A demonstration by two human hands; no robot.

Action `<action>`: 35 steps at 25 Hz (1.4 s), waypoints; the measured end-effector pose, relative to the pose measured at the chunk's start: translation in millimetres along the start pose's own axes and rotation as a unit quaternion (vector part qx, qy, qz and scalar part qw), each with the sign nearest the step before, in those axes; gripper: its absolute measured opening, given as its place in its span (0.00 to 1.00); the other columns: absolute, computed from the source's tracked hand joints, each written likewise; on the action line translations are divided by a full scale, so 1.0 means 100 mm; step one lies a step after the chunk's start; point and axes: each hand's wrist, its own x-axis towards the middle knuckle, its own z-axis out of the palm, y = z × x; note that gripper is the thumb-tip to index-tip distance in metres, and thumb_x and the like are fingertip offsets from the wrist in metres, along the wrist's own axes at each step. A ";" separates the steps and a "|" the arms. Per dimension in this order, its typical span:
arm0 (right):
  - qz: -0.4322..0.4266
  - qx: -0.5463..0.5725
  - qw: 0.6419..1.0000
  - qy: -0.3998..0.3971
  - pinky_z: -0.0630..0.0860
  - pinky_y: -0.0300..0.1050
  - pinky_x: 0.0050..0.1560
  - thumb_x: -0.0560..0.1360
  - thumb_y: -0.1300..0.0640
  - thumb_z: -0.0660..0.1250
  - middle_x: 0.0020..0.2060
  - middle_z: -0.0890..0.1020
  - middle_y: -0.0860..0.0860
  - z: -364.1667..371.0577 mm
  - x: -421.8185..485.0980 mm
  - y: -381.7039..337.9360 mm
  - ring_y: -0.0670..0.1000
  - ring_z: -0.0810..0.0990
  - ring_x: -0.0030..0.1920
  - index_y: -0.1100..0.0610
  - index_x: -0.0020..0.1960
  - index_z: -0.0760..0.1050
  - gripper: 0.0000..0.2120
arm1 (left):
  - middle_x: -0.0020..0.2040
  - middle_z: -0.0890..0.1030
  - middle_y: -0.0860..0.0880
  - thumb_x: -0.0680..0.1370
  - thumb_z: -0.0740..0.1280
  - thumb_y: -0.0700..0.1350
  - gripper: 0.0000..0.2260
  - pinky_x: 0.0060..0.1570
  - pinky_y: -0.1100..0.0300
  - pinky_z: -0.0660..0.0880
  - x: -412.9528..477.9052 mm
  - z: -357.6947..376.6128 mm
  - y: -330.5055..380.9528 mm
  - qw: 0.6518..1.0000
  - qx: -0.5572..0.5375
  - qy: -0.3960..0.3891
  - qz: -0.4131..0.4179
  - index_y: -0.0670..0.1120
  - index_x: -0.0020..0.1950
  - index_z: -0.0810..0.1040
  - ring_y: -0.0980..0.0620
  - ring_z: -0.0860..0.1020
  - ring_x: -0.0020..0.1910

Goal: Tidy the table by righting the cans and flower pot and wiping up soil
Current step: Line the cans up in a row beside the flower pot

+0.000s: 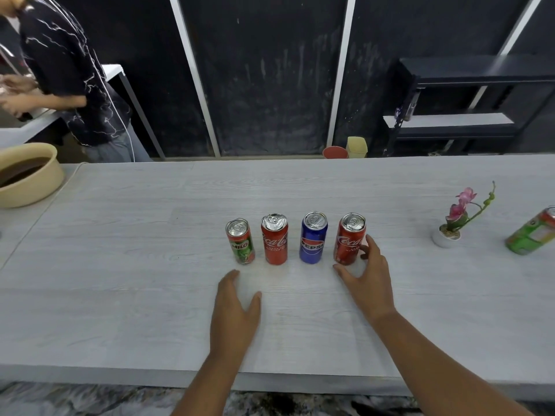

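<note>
Several cans stand upright in a row mid-table: a green Milo can point(240, 241), a red Coca-Cola can point(275, 239), a blue Pepsi can point(313, 237) and a second red Coca-Cola can point(350, 238). My right hand point(368, 280) is spread around the base of that right-hand red can, fingers straight, touching or nearly touching it. My left hand point(237, 307) lies flat on the table just in front of the Milo can. A small white flower pot point(446, 235) with pink blooms stands upright at the right. A green can point(531, 232) sits at the far right edge.
A beige basin point(30, 181) with dark contents sits at the table's far left. Another person point(69, 76) works at a counter behind it. A red and a yellow bin point(356, 148) stand beyond the table's far edge. A dark shelf point(468, 106) is at back right.
</note>
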 end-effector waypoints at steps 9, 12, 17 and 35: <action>-0.048 -0.102 0.993 0.037 0.72 0.57 0.75 0.78 0.40 0.73 0.72 0.78 0.47 -0.51 -0.57 0.39 0.50 0.73 0.74 0.49 0.76 0.73 0.30 | 0.80 0.71 0.51 0.86 0.62 0.57 0.21 0.85 0.46 0.55 -0.44 0.97 0.75 0.932 0.139 -0.175 0.285 0.50 0.76 0.75 0.49 0.63 0.84; -0.057 -0.213 0.974 0.050 0.65 0.61 0.79 0.80 0.39 0.70 0.75 0.77 0.50 -0.71 -0.56 0.56 0.56 0.71 0.78 0.52 0.78 0.72 0.31 | 0.82 0.70 0.47 0.87 0.58 0.57 0.23 0.85 0.45 0.54 -0.46 1.41 1.16 0.910 0.145 -0.212 0.324 0.48 0.79 0.73 0.47 0.62 0.85; -0.002 -0.318 0.947 0.039 0.48 0.59 0.83 0.81 0.30 0.61 0.84 0.63 0.49 -1.14 -0.30 0.84 0.55 0.57 0.85 0.48 0.84 0.64 0.38 | 0.86 0.63 0.51 0.87 0.54 0.58 0.25 0.86 0.48 0.48 -0.39 1.77 1.44 0.903 0.157 -0.223 0.332 0.52 0.83 0.67 0.50 0.54 0.87; 0.218 -0.027 0.937 0.272 0.74 0.60 0.70 0.63 0.30 0.79 0.60 0.84 0.49 -2.73 1.46 1.57 0.56 0.78 0.67 0.50 0.67 0.78 0.39 | 0.84 0.62 0.61 0.85 0.60 0.61 0.24 0.85 0.51 0.52 -0.38 1.89 1.44 0.911 0.159 -0.228 0.304 0.59 0.81 0.67 0.60 0.52 0.86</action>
